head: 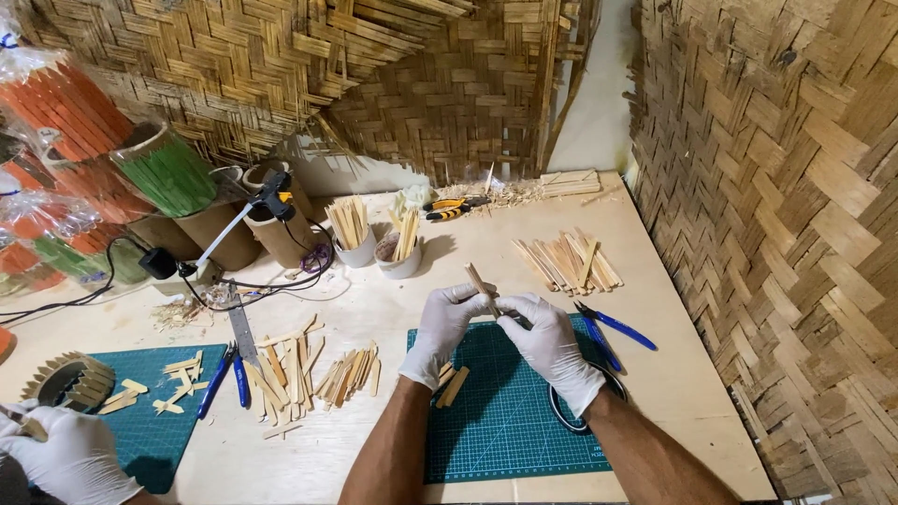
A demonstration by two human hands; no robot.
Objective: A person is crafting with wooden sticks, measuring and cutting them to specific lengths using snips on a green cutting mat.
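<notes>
Both my hands wear white gloves and meet over a green cutting mat point(505, 411). My left hand point(441, 329) pinches a thin wooden stick point(479, 281) that points up and away. My right hand point(550, 344) touches the lower end of the same stick, apparently with a small dark tool that I cannot make out. A few short stick pieces point(453, 383) lie on the mat under my left wrist.
Blue-handled pliers point(610, 329) lie right of the mat. Stick piles point(567, 262) point(292, 372), two white cups of sticks point(355, 236), a glue gun point(271, 201) and orange and green stick bundles sit behind and left. Another person's gloved hand point(65, 458) works at a second mat point(159, 411).
</notes>
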